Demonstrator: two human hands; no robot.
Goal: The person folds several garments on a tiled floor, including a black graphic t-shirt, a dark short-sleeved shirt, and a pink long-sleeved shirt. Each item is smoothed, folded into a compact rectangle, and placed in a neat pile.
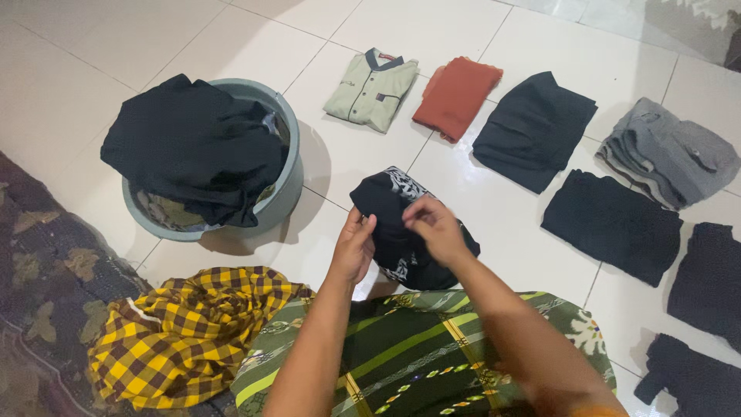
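Right in the middle of the white tile floor, just past the lap in green patterned cloth, sits the black garment with white print, both hands clamped on its near edge: left hand pinching the left side, right hand on top, so neither is really closer. Its long axis runs from far-left to near-right. Around it: a grey basin heaped with dark clothes at far left, a yellow checked cloth near left, and folded piles like the pale green shirt, rust-orange cloth and black stacks further out, nothing blocking the hands
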